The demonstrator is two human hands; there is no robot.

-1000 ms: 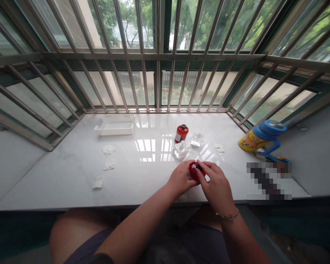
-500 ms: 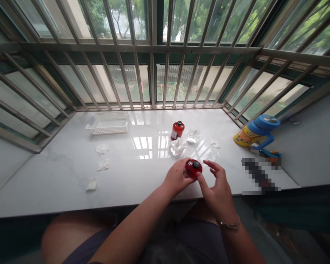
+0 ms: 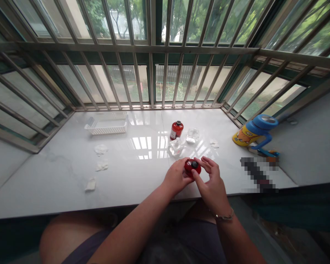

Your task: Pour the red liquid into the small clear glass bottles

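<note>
A red bottle (image 3: 189, 169) with a black cap (image 3: 194, 164) is held above the near part of the counter, its top tipped toward me. My left hand (image 3: 177, 175) wraps round its left side. Thumb and forefinger of my right hand (image 3: 210, 179) close on the cap from two sides, the other fingers staying raised. Just beyond my hands stand a clear glass bottle (image 3: 176, 147) and a second red bottle (image 3: 177, 129) with a pale label. A small clear glass piece (image 3: 192, 135) sits to their right.
A white perforated basket (image 3: 107, 126) stands at the back left. Crumpled white tissues (image 3: 101, 149) lie on the left, another tissue (image 3: 214, 143) on the right. A blue and yellow flask (image 3: 254, 130) leans at the right wall, near a blurred dark object (image 3: 257, 174). Metal bars (image 3: 151, 80) line the window.
My right hand has moved left, bringing its thumb and forefinger from beside the red bottle onto the black cap. My left hand keeps its hold. The view has shifted slightly.
</note>
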